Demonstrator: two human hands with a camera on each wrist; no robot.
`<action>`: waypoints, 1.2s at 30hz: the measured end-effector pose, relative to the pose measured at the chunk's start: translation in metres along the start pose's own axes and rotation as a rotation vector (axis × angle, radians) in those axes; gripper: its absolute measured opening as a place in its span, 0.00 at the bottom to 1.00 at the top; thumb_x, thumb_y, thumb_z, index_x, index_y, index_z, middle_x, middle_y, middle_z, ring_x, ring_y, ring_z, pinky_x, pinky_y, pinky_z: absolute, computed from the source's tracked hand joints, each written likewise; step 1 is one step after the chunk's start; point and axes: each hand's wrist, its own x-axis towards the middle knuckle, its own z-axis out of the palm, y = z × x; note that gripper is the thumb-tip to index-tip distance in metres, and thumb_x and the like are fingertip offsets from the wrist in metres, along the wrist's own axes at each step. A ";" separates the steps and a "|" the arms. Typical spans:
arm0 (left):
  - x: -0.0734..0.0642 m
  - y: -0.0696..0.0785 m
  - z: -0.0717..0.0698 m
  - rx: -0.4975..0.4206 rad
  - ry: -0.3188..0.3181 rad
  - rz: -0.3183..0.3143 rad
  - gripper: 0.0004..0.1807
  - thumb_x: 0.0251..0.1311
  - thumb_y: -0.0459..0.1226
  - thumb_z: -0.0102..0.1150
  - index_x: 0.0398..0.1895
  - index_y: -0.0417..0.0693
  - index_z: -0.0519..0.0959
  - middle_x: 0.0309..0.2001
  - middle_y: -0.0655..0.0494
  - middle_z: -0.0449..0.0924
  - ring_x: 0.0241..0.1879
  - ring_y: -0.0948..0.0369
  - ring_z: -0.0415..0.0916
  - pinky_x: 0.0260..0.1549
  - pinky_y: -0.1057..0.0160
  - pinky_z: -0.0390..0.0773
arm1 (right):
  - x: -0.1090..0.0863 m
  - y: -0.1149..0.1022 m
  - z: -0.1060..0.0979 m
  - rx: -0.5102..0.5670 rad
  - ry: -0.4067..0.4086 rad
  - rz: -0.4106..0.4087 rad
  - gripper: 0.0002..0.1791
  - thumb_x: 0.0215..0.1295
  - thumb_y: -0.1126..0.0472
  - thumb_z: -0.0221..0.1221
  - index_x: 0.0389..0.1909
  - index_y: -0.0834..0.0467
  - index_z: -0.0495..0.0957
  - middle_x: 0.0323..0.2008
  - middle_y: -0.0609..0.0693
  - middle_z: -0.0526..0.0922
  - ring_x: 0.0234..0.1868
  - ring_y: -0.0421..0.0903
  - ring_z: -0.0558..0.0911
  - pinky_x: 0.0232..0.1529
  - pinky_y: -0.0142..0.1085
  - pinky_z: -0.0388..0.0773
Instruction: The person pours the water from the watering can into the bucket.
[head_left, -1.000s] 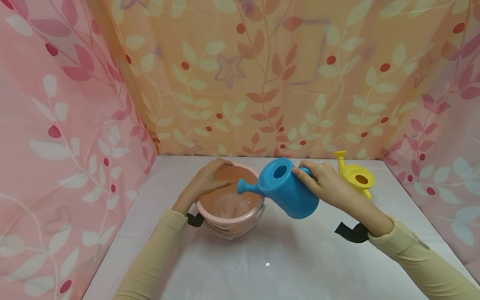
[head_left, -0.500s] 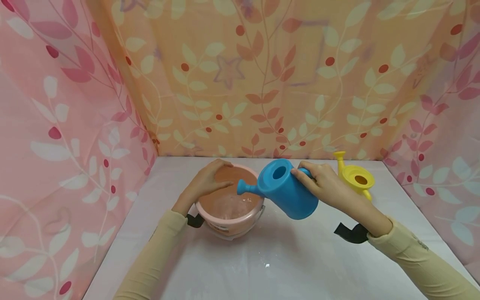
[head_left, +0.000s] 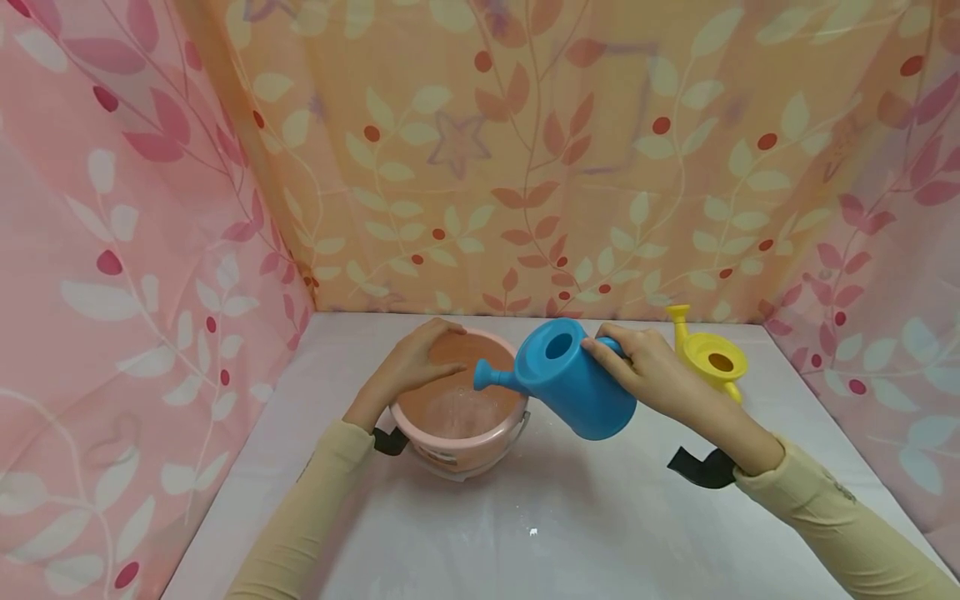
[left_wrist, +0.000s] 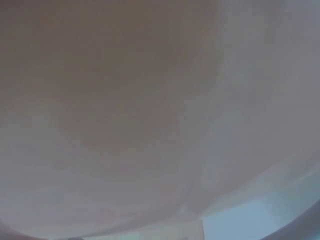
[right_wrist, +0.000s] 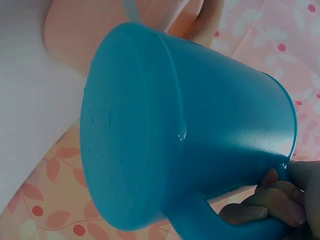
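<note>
My right hand point(head_left: 648, 367) grips the handle of a blue watering can point(head_left: 577, 383). The can is held off the table, tilted left, its spout over the right side of a pink bucket point(head_left: 461, 446). In the right wrist view, fingers point(right_wrist: 280, 200) wrap the handle, and water drops dot the can's base. My left hand point(head_left: 412, 358) holds the bucket's left rim, thumb on the inner side and fingers along the back; some fingers are hidden. Water with small ripples lies in the bucket. Blurred pale bucket wall fills the left wrist view.
A yellow watering can point(head_left: 712, 354) stands at the back right, behind the right forearm. Water drops point(head_left: 533, 531) lie on the white tabletop point(head_left: 600, 533). Leaf-patterned cloth walls point(head_left: 457, 208) close off the back and both sides.
Both hands, the blue watering can and the bucket stay almost still. The glints and ripples on the water in the bucket have shifted.
</note>
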 end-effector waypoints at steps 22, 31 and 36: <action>-0.001 -0.001 0.000 -0.006 0.003 0.003 0.30 0.50 0.50 0.66 0.56 0.52 0.72 0.54 0.58 0.73 0.58 0.56 0.68 0.58 0.52 0.68 | 0.003 -0.001 0.000 0.001 -0.014 0.008 0.14 0.68 0.51 0.51 0.31 0.58 0.73 0.28 0.51 0.81 0.31 0.49 0.82 0.37 0.52 0.80; -0.001 -0.003 0.001 0.005 0.018 0.009 0.29 0.49 0.52 0.66 0.54 0.53 0.72 0.52 0.59 0.73 0.56 0.58 0.69 0.58 0.53 0.69 | 0.002 0.000 0.000 0.010 -0.013 0.005 0.12 0.68 0.53 0.52 0.31 0.58 0.74 0.27 0.51 0.82 0.31 0.50 0.83 0.36 0.52 0.80; 0.001 -0.002 0.001 0.005 0.020 0.017 0.29 0.49 0.51 0.67 0.54 0.53 0.72 0.52 0.59 0.73 0.57 0.57 0.69 0.58 0.52 0.68 | 0.001 0.000 -0.001 0.004 -0.015 0.010 0.13 0.68 0.52 0.52 0.31 0.58 0.74 0.28 0.52 0.82 0.32 0.51 0.83 0.37 0.52 0.80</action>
